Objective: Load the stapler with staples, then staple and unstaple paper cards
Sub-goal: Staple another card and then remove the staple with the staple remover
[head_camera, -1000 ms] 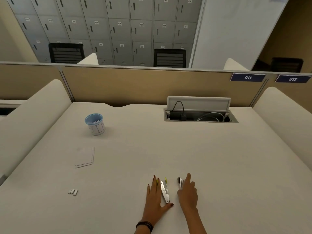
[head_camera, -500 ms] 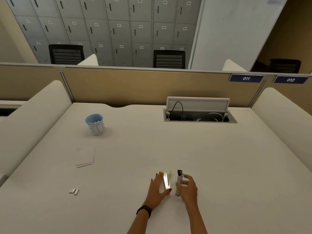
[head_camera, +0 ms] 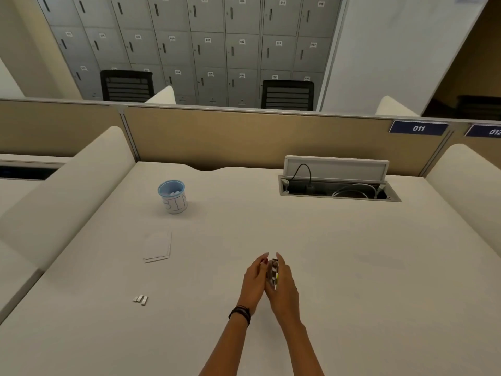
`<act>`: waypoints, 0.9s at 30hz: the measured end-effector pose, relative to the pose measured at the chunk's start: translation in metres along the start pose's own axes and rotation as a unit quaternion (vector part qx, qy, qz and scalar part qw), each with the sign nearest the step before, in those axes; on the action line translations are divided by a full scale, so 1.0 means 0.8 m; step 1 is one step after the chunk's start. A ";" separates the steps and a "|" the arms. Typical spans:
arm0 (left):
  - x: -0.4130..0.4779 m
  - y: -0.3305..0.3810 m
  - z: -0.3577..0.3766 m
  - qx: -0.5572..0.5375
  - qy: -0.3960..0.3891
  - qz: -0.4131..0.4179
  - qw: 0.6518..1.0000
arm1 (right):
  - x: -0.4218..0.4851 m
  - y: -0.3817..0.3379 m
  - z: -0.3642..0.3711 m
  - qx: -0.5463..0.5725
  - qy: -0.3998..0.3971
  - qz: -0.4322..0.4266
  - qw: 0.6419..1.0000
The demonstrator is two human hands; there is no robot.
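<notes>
A small stapler [head_camera: 273, 273] with a silver body and a yellow-green part is pressed between my two palms, lifted a little off the white desk [head_camera: 352, 267]. My left hand [head_camera: 254, 280] cups its left side and my right hand [head_camera: 284, 289] its right side; most of it is hidden. A thin stack of white paper cards [head_camera: 158, 246] lies to the left, well away from my hands. Three short strips of staples [head_camera: 141, 299] lie near the front left.
A blue-rimmed white cup [head_camera: 173, 196] holding bits of paper stands at the back left. An open cable box [head_camera: 339, 185] with wires is set into the desk at the back right. Padded dividers [head_camera: 67, 191] flank the desk and a beige partition closes the back.
The stapler lay opened out on the desk between my flat hands. Both hands have since closed in, folded it together and raised it.
</notes>
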State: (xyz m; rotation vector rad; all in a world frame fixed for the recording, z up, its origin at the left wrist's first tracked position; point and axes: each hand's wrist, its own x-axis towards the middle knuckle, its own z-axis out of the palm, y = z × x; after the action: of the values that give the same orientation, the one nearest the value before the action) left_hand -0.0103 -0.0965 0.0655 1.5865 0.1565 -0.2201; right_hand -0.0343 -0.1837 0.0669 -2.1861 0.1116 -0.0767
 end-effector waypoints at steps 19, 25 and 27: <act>0.020 0.019 -0.066 -0.004 -0.044 -0.009 0.999 | 0.054 -0.042 0.028 0.198 -0.049 0.064 0.977; 0.028 0.007 -0.086 0.018 -0.023 -0.037 0.999 | 0.053 -0.051 0.049 0.075 -0.088 0.037 0.993; 0.027 0.010 -0.087 0.010 -0.018 -0.036 0.999 | 0.052 -0.050 0.053 0.068 -0.104 0.020 0.992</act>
State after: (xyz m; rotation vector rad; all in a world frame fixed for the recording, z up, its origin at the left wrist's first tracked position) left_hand 0.0152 -0.0282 0.0696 1.5982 0.1854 -0.3073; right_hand 0.0135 -0.1308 0.0753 -2.0414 0.0321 0.1617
